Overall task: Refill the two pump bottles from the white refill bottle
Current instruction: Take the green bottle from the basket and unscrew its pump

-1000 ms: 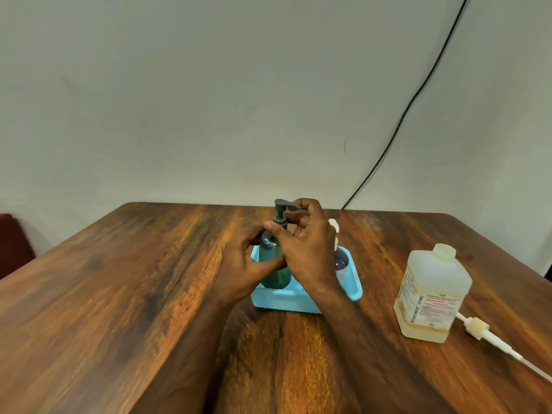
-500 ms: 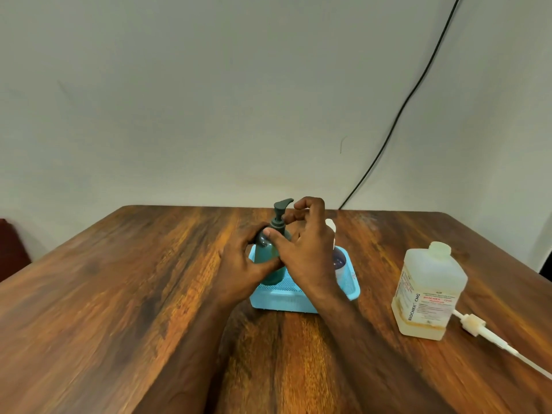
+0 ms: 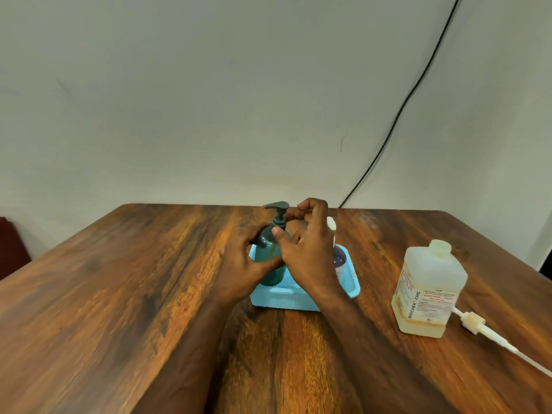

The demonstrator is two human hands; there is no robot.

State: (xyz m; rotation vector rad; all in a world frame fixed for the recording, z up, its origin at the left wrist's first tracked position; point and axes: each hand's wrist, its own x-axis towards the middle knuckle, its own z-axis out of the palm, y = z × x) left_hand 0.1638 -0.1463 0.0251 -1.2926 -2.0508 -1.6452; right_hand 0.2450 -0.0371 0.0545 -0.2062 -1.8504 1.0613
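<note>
A dark green pump bottle (image 3: 270, 249) stands upright in a light blue basket (image 3: 351, 282) at the table's middle. My left hand (image 3: 245, 264) grips the bottle's body from the left. My right hand (image 3: 307, 252) pinches the collar of the green pump head (image 3: 277, 209), thumb in front and fingers behind. A second pump bottle (image 3: 339, 258), dark with a white pump top, stands in the basket's right half, mostly hidden behind my right hand. The white refill bottle (image 3: 427, 291) stands on the table to the right, uncapped.
A white pump with its long dip tube (image 3: 490, 334) lies on the wooden table (image 3: 119, 294) right of the refill bottle. A black cable (image 3: 397, 115) runs down the wall behind. A dark red object (image 3: 12, 249) sits beyond the table's left edge.
The green pump's nozzle has turned from pointing right to pointing left under my right hand's fingers. Both hands stay at the bottle.
</note>
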